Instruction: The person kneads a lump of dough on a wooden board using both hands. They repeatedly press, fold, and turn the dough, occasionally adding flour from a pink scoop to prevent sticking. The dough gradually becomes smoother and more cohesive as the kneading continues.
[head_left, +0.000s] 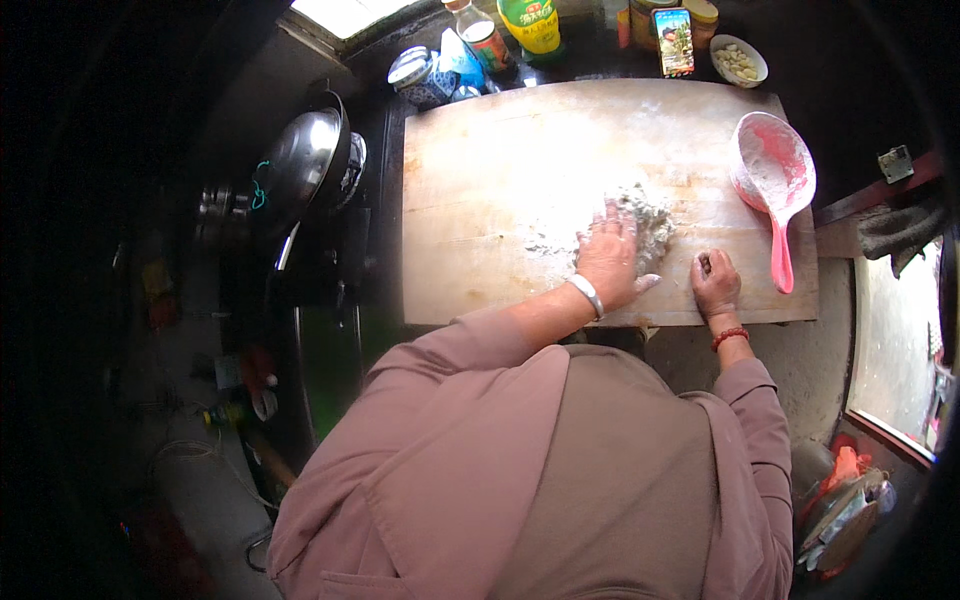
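Note:
My left hand (609, 259) lies palm down on a rough, floury lump of dough (656, 225), its thumb spread to the right. Its fingertips are slightly blurred, and the hand covers the dough's left part. To the right, my right hand (717, 283) rests with curled fingers near the front edge of a wooden board (465, 270). Nothing shows in that fist. Loose flour and crumbs (551, 246) are scattered left of the dough. A pink plastic ladle (782, 255) with flour inside sits on the board's right side, its handle towards me.
Behind the board stand a blue-and-white jar (424, 79), a glass bottle (487, 43), a yellow-green bottle (531, 28), a phone (673, 43) with its screen lit and a bowl of garlic cloves (739, 61). On the left is a lidded wok (304, 154). Bags (844, 517) lie lower right.

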